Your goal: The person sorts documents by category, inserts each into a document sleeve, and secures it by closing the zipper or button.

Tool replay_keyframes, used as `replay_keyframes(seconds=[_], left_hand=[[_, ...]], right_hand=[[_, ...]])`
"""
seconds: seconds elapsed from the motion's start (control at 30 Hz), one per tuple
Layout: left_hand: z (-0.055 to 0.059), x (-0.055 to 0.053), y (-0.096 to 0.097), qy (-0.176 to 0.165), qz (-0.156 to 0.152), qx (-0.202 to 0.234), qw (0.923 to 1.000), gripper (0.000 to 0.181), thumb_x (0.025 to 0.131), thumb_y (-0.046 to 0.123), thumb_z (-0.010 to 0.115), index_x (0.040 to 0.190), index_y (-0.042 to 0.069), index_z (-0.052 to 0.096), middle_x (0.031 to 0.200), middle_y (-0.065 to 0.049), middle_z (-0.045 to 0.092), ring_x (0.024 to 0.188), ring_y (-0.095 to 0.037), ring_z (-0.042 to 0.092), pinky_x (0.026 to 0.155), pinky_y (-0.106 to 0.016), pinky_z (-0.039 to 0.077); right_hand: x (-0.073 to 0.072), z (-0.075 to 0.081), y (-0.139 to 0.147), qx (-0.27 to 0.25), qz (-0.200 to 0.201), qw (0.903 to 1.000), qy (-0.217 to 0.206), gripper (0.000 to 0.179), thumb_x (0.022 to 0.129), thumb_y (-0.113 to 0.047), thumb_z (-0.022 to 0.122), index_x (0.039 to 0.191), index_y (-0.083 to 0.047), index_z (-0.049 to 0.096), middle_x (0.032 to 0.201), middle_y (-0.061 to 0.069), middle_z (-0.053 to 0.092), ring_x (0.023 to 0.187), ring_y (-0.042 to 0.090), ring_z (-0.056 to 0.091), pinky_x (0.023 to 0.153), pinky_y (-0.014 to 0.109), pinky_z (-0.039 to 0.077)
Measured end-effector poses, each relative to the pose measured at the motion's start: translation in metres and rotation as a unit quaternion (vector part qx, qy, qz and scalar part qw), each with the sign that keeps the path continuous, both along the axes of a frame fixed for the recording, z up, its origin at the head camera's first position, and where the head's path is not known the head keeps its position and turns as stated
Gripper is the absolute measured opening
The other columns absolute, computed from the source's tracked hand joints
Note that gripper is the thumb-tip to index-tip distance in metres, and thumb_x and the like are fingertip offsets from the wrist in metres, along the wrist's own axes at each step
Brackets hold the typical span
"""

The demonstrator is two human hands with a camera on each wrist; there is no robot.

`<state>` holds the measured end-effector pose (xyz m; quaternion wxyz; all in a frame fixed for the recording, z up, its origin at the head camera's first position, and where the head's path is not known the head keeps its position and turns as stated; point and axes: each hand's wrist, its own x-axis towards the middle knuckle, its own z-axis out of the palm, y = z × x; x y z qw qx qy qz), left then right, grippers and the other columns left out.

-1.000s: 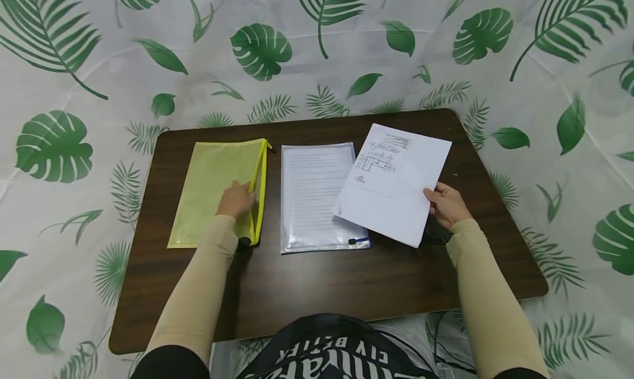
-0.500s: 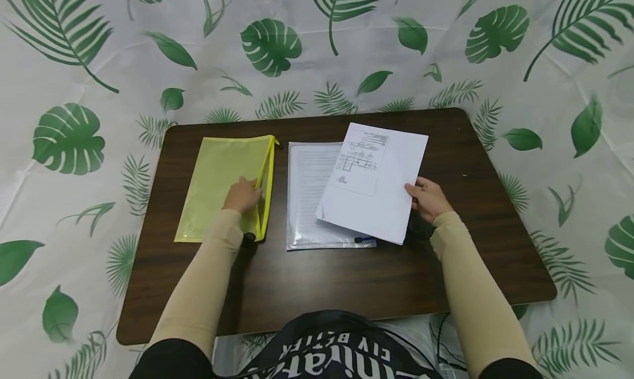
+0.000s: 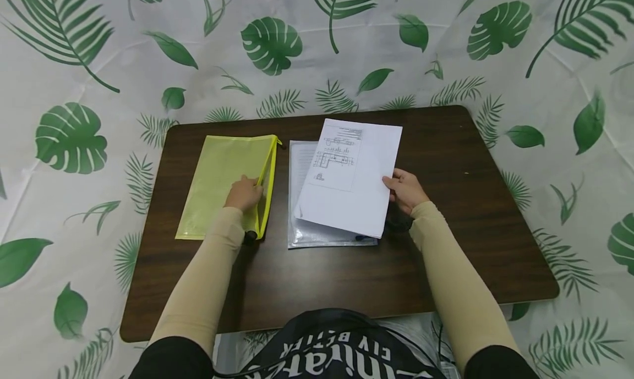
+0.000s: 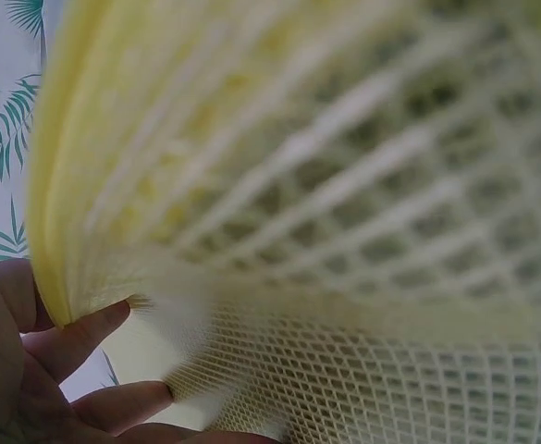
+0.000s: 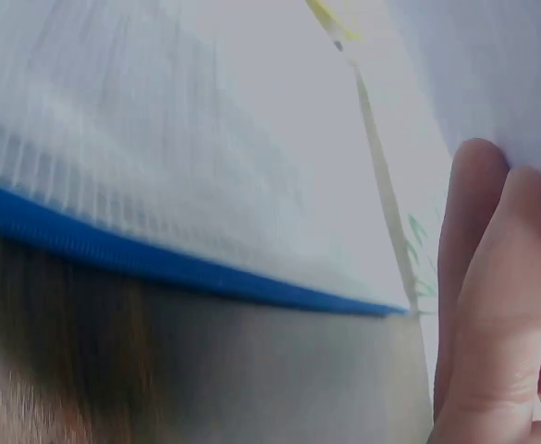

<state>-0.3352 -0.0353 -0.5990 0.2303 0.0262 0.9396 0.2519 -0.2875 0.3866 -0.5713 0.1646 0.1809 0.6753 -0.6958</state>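
Note:
My left hand (image 3: 244, 193) holds the open side of a yellow mesh zip pouch (image 3: 213, 170) lying at the table's left. Close up in the left wrist view, the thumb and fingers pinch the yellow edge (image 4: 53, 213), and the pouch mouth gapes. A few sheets of white paper (image 3: 369, 203) with a technical drawing are held at their right edge by my right hand (image 3: 406, 192). The sheets hang tilted over a clear zip pouch (image 3: 303, 153) with lined paper inside, hiding most of it. Its blue zipper (image 5: 205, 277) shows in the right wrist view.
The brown wooden table (image 3: 307, 285) has rounded corners. A leaf-patterned cloth (image 3: 317, 65) surrounds it. A dark object (image 3: 398, 219) is partly visible under the right wrist. A black printed garment (image 3: 342, 349) is at the near edge.
My right hand has carried the paper sheets leftward, from the clear pouch's right side to over it. The left hand keeps its hold on the yellow pouch. The head view has shifted slightly.

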Motion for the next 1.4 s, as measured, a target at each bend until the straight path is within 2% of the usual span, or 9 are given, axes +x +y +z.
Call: replay_keyframes(seconds=[0.07,0.13,0.3,0.57,0.7,0.87,0.93,1.1,1.4], left_hand=[[0.002,0.0,-0.001,-0.003,0.001,0.003,1.0,0.055,0.105,0.023,0.033,0.155,-0.001,0.035,0.161,-0.037,0.012,0.133,-0.053,0.041,0.074,-0.046,0.042],[0.002,0.001,-0.002,-0.003,0.003,0.007,1.0,0.055,0.105,0.023,0.033,0.155,-0.001,0.035,0.161,-0.037,0.013,0.131,-0.052,0.043,0.082,-0.048,0.044],[0.0,0.0,-0.003,0.001,-0.002,0.009,1.0,0.055,0.105,0.024,0.034,0.154,-0.001,0.037,0.16,-0.037,0.015,0.147,-0.053,0.02,0.103,-0.054,0.039],[-0.001,-0.001,-0.005,0.001,-0.005,0.008,1.0,0.054,0.104,0.023,0.035,0.153,0.0,0.04,0.159,-0.038,0.016,0.146,-0.054,0.02,0.099,-0.054,0.041],[0.0,-0.001,-0.005,-0.001,-0.011,0.01,0.9999,0.055,0.103,0.023,0.034,0.153,-0.001,0.039,0.159,-0.039,0.015,0.145,-0.055,0.021,0.1,-0.054,0.041],[0.001,-0.001,-0.006,-0.013,-0.002,0.021,0.9997,0.056,0.104,0.025,0.034,0.155,0.001,0.037,0.161,-0.037,0.012,0.146,-0.053,0.024,0.09,-0.053,0.044],[0.001,-0.001,-0.005,-0.022,0.004,0.023,0.9995,0.057,0.104,0.026,0.033,0.155,0.002,0.036,0.162,-0.036,0.01,0.147,-0.053,0.02,0.096,-0.054,0.043],[-0.001,-0.002,-0.004,-0.038,0.012,0.024,0.9989,0.058,0.104,0.028,0.03,0.157,0.003,0.033,0.164,-0.033,0.005,0.148,-0.055,0.006,0.118,-0.059,0.024],[0.0,-0.002,-0.003,-0.034,0.013,0.02,0.9991,0.058,0.104,0.026,0.031,0.157,0.003,0.035,0.164,-0.033,0.008,0.146,-0.06,0.007,0.119,-0.064,0.014]], right_hand=[[-0.002,0.0,-0.006,-0.003,0.003,1.0,0.0,0.047,0.105,-0.006,0.053,0.149,0.007,0.042,0.098,0.002,0.071,0.077,0.01,0.067,0.062,0.022,0.054],[-0.003,0.0,-0.012,-0.003,0.008,1.0,-0.004,0.047,0.105,-0.005,0.052,0.149,0.007,0.042,0.099,0.003,0.07,0.078,0.011,0.067,0.061,0.022,0.053],[-0.006,-0.005,-0.022,-0.011,0.012,0.9998,-0.01,0.047,0.105,-0.005,0.053,0.149,0.007,0.043,0.098,0.004,0.07,0.077,0.011,0.067,0.062,0.023,0.054],[-0.017,-0.023,-0.037,-0.027,0.01,0.9996,-0.006,0.044,0.105,-0.005,0.054,0.147,0.006,0.045,0.094,0.002,0.069,0.074,0.01,0.066,0.06,0.022,0.054],[-0.019,-0.017,-0.05,-0.016,0.016,0.9997,-0.003,0.043,0.104,-0.005,0.055,0.145,0.007,0.047,0.088,0.001,0.069,0.069,0.01,0.065,0.057,0.022,0.054],[-0.018,-0.008,-0.066,0.014,0.03,0.9994,-0.004,0.045,0.103,-0.004,0.056,0.146,0.007,0.047,0.088,0.005,0.063,0.066,0.01,0.06,0.054,0.022,0.05],[-0.019,-0.008,-0.071,0.016,0.026,0.9995,-0.004,0.046,0.103,-0.004,0.056,0.147,0.006,0.046,0.092,0.007,0.061,0.067,0.011,0.06,0.054,0.022,0.051],[-0.022,-0.023,-0.078,0.016,0.005,0.9999,0.0,0.044,0.104,-0.006,0.055,0.147,0.003,0.048,0.105,0.013,0.064,0.069,0.01,0.064,0.057,0.022,0.054],[-0.024,-0.044,-0.091,0.005,0.009,0.9998,0.015,0.043,0.104,-0.007,0.056,0.145,0.004,0.049,0.108,0.016,0.069,0.068,0.011,0.068,0.057,0.023,0.057]])
